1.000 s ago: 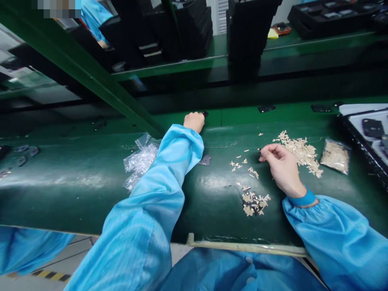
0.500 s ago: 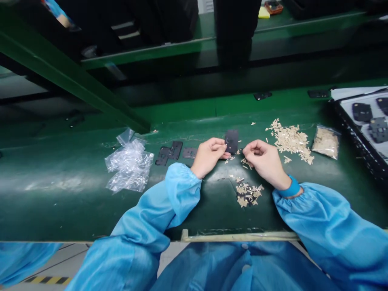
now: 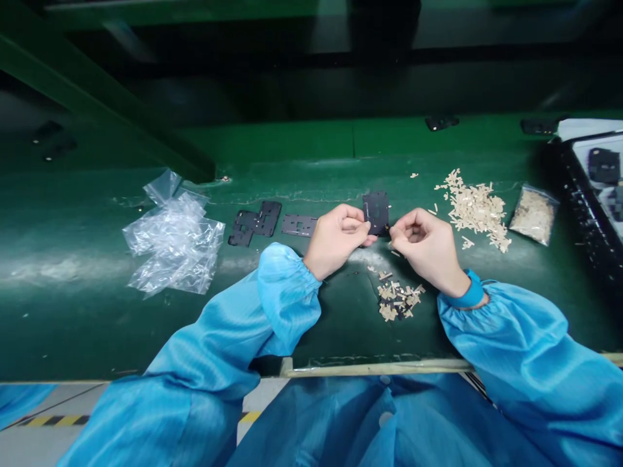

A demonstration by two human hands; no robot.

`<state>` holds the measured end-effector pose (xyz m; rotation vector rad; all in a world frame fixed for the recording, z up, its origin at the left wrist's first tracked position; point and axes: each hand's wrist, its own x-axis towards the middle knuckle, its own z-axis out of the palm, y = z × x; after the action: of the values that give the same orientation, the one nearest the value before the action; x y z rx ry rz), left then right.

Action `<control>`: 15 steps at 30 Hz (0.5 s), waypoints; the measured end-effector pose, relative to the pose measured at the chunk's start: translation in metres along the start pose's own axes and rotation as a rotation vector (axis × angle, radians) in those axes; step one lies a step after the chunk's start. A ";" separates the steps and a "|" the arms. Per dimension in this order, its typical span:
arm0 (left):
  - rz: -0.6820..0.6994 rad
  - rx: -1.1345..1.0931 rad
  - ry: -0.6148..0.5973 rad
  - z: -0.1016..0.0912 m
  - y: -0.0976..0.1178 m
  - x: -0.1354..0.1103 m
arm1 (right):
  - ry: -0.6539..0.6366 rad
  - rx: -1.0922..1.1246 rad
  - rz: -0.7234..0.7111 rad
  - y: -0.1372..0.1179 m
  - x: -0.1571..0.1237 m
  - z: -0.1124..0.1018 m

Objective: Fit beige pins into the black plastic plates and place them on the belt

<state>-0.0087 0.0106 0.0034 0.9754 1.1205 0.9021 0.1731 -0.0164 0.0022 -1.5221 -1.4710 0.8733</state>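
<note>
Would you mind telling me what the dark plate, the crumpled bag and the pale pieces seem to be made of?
The dark plate looks like matte black plastic or coated metal, crisply cut; hard to say which. The crumpled bag looks like clear plastic film, from its glossy creases. The pale pieces seem matte foam or paper, too small to tell.

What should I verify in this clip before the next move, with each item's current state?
1. Black plate pinched by left hand: ok.
2. Right hand touching the plate: cannot tell.
3. Other black plates lying flat on the green bench: ok.
4. Loose beige pieces apart from both hands: ok.
5. Small mixed pile apart from the right hand: ok.
6. Clear bag of beige pieces sealed: cannot tell.
</note>
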 end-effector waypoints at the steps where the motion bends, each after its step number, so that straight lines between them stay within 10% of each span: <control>1: 0.001 0.000 -0.002 0.000 0.000 0.000 | 0.002 -0.008 -0.005 0.000 0.000 0.000; 15: 0.019 -0.010 0.009 0.000 -0.002 0.001 | -0.012 -0.045 -0.036 0.001 0.000 -0.001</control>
<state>-0.0086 0.0109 0.0010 0.9759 1.1149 0.9273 0.1747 -0.0164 0.0017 -1.5215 -1.5315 0.8346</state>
